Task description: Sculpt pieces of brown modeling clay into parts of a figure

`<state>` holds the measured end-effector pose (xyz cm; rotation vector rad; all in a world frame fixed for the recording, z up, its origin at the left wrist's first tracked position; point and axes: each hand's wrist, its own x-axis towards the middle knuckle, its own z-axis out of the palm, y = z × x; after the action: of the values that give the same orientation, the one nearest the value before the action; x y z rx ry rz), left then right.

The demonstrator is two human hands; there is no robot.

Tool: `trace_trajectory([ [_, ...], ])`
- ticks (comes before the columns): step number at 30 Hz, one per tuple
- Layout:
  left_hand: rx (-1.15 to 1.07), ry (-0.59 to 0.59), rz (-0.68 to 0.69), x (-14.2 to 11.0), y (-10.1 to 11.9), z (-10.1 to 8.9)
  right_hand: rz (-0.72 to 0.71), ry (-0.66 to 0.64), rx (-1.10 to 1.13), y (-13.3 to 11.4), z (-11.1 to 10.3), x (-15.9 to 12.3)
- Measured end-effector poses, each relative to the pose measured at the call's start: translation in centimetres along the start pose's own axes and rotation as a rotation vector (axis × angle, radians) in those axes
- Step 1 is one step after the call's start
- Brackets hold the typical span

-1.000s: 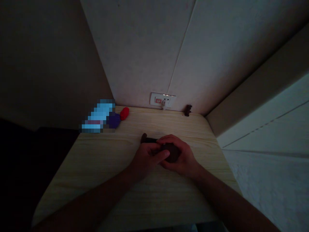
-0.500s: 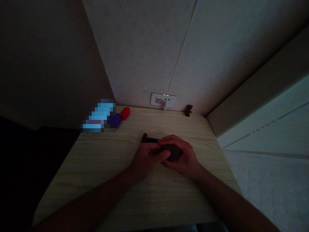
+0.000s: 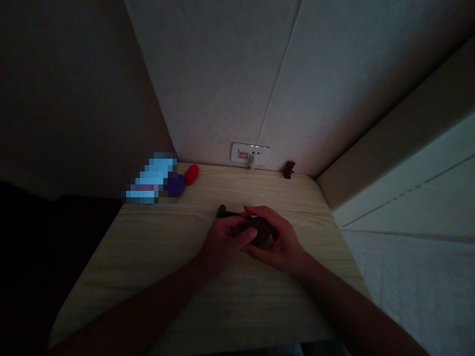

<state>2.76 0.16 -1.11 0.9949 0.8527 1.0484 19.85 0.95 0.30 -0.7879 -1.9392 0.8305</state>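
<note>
Both my hands meet over a small dark rounded object [image 3: 261,233] in the middle of a light wooden table [image 3: 156,257]. My right hand [image 3: 282,242] cups the dark object from the right, fingers curled over its top. My left hand [image 3: 224,240] is closed on it from the left, thumb pressed against its side. A thin dark part [image 3: 226,213] sticks out to the left behind my left hand; the dim light hides what it is.
At the table's back left lie a red object [image 3: 192,174], a purple one [image 3: 175,184] and a blurred blue patch. A wall socket [image 3: 250,153] sits on the back wall. A small dark thing [image 3: 288,169] rests at the back right corner.
My right fingers have shifted slightly over the dark object; both hands stay in the same place on the table.
</note>
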Motion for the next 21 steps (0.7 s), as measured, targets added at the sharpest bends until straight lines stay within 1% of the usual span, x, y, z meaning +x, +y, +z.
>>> trace_trajectory([
  [3,-0.013,-0.02,-0.021,0.02,-0.24,0.05,0.077,-0.031,0.067,0.03,0.16,-0.2],
  [5,-0.006,-0.057,-0.038,0.02,-0.41,0.09,0.116,-0.038,0.099,0.19,0.29,-0.36],
  [8,0.014,-0.098,-0.045,-0.02,-0.57,0.11,0.147,-0.042,0.128,0.55,0.47,-0.56],
  [10,0.032,-0.097,-0.04,-0.05,-0.54,0.13,0.151,-0.027,0.135,0.7,0.56,-0.61],
  [16,0.018,-0.07,-0.016,-0.05,-0.25,0.26,0.102,0.009,0.005,0.43,0.41,-0.22],
  [21,0.053,-0.071,-0.002,-0.09,-0.4,0.25,-0.023,0.006,-0.039,0.51,0.02,0.15],
])
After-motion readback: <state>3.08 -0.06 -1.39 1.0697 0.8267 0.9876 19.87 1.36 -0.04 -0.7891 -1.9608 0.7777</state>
